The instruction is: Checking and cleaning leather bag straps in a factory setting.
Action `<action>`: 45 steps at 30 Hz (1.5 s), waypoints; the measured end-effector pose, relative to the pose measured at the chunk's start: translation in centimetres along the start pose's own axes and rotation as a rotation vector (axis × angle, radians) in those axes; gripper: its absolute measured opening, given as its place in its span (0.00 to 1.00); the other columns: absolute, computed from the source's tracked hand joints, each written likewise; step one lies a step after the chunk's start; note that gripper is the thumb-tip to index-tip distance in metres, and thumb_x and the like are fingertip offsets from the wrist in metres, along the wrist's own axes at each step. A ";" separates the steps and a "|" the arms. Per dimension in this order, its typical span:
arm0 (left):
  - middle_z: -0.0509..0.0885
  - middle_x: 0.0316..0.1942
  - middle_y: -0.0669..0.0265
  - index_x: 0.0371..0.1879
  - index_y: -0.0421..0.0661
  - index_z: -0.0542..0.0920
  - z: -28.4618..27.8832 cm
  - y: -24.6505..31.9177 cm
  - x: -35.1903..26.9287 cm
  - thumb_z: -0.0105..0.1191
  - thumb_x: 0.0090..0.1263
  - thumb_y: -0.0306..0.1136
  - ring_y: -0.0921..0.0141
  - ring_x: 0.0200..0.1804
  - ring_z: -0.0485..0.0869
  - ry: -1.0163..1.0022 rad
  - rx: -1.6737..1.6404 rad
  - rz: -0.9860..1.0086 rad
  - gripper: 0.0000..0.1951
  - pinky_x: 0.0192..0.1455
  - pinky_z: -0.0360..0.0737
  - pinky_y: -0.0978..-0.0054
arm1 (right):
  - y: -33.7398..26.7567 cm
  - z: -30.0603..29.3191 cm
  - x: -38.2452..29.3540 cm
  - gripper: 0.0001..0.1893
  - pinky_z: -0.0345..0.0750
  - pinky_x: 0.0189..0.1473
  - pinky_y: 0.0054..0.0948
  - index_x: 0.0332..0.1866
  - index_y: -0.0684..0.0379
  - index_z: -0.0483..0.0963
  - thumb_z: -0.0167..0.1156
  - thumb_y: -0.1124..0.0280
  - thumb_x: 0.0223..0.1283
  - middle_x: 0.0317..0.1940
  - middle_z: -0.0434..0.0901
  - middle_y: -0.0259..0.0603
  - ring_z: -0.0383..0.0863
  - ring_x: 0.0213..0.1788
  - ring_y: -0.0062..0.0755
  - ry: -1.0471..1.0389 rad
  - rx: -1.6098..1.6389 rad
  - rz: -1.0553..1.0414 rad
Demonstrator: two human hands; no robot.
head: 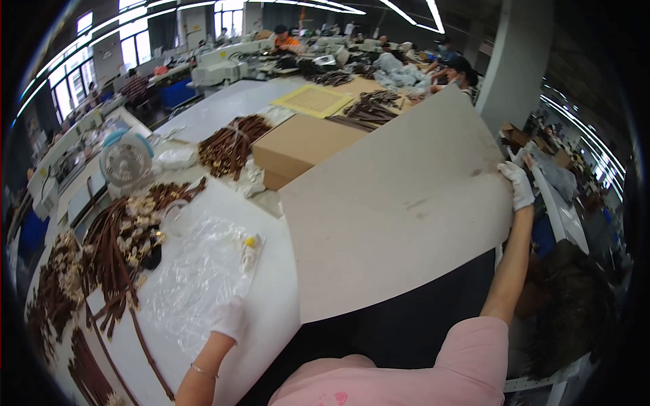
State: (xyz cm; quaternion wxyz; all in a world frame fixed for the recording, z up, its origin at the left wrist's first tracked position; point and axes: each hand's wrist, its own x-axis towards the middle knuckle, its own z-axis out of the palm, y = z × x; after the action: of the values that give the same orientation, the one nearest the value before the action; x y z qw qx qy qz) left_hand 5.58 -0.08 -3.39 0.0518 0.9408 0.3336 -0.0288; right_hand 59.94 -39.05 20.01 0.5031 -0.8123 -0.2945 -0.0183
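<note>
My right hand point(517, 185), in a white glove, grips the right edge of a large beige sheet of board point(396, 218). The sheet is tilted and curved over the right of the table, with a few dark smudges on it. Beneath its lower edge a black surface point(386, 330) shows. My left hand point(228, 317), gloved too, rests at the lower edge of a clear plastic film point(198, 279) on the white tabletop point(269, 304); whether its fingers hold the film cannot be told. A yellow-tipped white object point(249, 248) lies on the film.
Bundles of brown straps with gold-coloured metal ends point(109, 243) lie at the left. A cardboard box point(304, 144), another strap bundle point(233, 144) and a small fan point(126, 158) stand beyond. A pillar point(513, 66) rises at the right. Several people work farther back.
</note>
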 end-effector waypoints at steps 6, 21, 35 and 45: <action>0.80 0.24 0.45 0.29 0.37 0.75 -2.8 -3.3 2.9 0.45 0.63 0.29 0.50 0.29 0.82 0.251 -0.253 -0.110 0.08 0.33 0.78 0.58 | 8.1 -4.8 2.0 0.36 0.71 0.54 0.21 0.62 0.77 0.61 0.63 0.58 0.58 0.53 0.73 0.47 0.73 0.52 0.29 0.069 0.046 0.057; 0.79 0.20 0.51 0.29 0.40 0.77 -9.8 -6.8 3.5 0.49 0.64 0.32 0.52 0.25 0.79 0.542 -0.158 -0.070 0.08 0.29 0.76 0.59 | 6.0 13.0 4.3 0.28 0.72 0.50 0.21 0.56 0.74 0.68 0.62 0.60 0.59 0.46 0.76 0.41 0.74 0.46 0.23 -0.329 0.227 0.092; 0.75 0.22 0.62 0.27 0.46 0.71 -2.3 -4.8 0.1 0.49 0.60 0.30 0.63 0.23 0.78 0.456 0.152 0.306 0.04 0.20 0.72 0.64 | -3.0 33.6 -6.1 0.10 0.69 0.38 0.18 0.35 0.67 0.76 0.63 0.70 0.57 0.30 0.75 0.28 0.70 0.33 0.16 -0.560 0.321 0.166; 0.76 0.32 0.62 0.32 0.44 0.72 -1.6 -4.1 -2.8 0.49 0.58 0.33 0.62 0.33 0.78 0.269 -0.002 0.479 0.07 0.31 0.77 0.67 | -6.2 39.7 -6.2 0.32 0.69 0.59 0.24 0.62 0.78 0.60 0.63 0.73 0.55 0.57 0.72 0.52 0.73 0.57 0.32 -0.926 0.285 0.247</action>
State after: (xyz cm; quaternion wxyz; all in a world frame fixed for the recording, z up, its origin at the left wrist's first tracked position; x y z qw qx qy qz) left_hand 0.89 1.49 -1.86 0.0134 0.9883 0.1054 0.1096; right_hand 41.17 -7.02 3.45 0.4240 -0.6872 -0.3882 0.4441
